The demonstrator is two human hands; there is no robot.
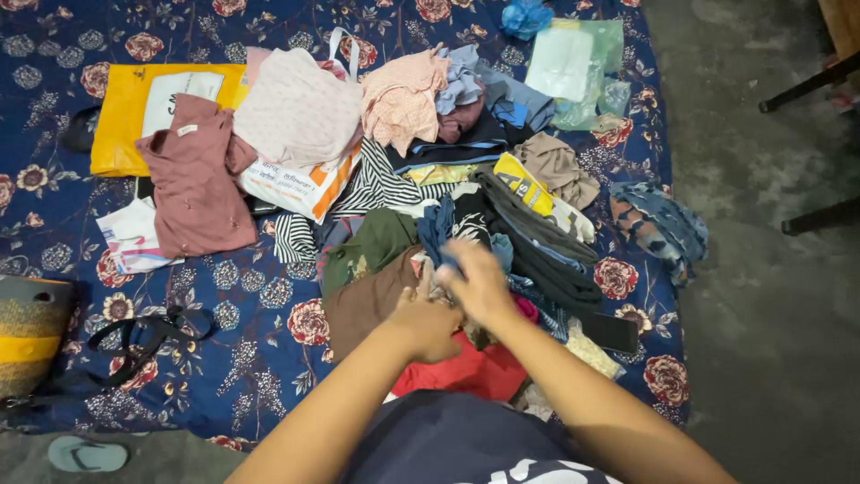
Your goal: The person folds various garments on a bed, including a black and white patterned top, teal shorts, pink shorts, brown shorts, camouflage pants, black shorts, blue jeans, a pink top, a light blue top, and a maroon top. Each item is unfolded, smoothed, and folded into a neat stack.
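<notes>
Hands, left [428,324] and right [479,285], mid-pile; bare blue floral sheet [242,296] lies leftward.

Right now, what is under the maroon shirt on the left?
The maroon shirt overlaps a yellow bag at its top and a white printed packet at its lower left. Anything under its middle is covered.

Yellow bag [121,125] on floral sheet [251,358], maroon shirt [193,184] overlapping it. Clear plastic bags [573,67] at far edge. Black phone [611,332] right of clothes pile. Black strap [143,336] near woven basket [27,327]. Sandal [87,454] on floor.
</notes>
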